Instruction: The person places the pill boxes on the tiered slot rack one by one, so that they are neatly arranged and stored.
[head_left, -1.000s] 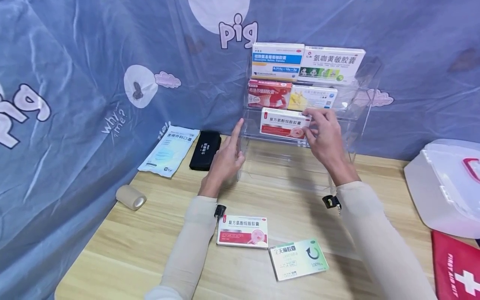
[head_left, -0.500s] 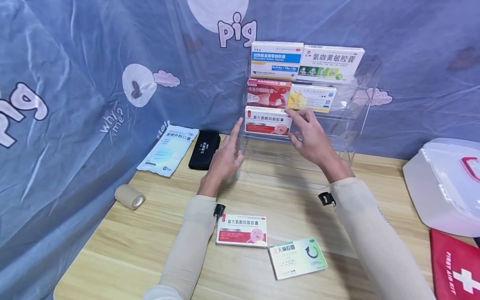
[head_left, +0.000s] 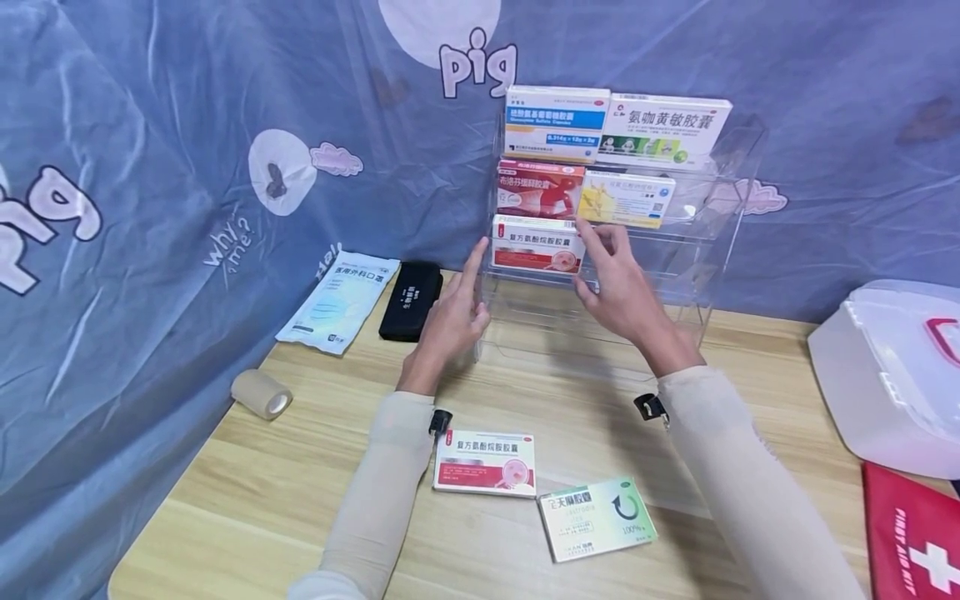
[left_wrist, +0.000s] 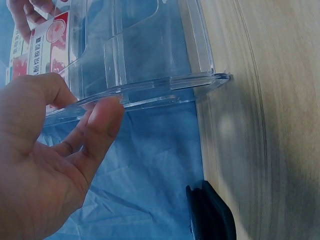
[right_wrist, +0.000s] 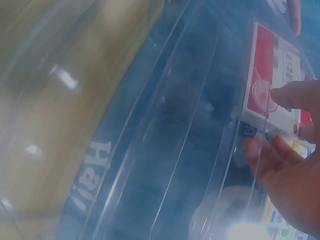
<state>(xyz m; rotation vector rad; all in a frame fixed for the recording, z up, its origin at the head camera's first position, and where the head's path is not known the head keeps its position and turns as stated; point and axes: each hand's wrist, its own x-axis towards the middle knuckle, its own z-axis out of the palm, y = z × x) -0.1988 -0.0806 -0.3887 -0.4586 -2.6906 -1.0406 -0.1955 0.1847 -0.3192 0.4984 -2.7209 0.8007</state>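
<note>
A red-and-white medicine box [head_left: 536,245] stands at the left end of the clear display rack's third tier. My right hand [head_left: 622,287] is at its right end, index fingertip at the upper corner and thumb lower down. In the right wrist view, a fingertip overlaps the medicine box [right_wrist: 261,82] near its printed circle. My left hand [head_left: 452,321] holds the left side of the display rack [head_left: 723,237], index finger pointing up along it. The left wrist view shows the left hand's thumb and bent finger at the rack's side panel [left_wrist: 150,92].
Several medicine boxes fill the upper tiers, among them a red box [head_left: 538,190]. On the table lie a matching red-and-white box [head_left: 485,463] and a green-and-white box [head_left: 597,519]. A mask packet [head_left: 337,302], black case [head_left: 410,302] and bandage roll [head_left: 260,393] lie left; a white bin [head_left: 885,375] stands right.
My right hand has moved the red-and-white box left along the tier, to its left end. Its grip on the box has loosened. My left hand has stayed at the rack's side.
</note>
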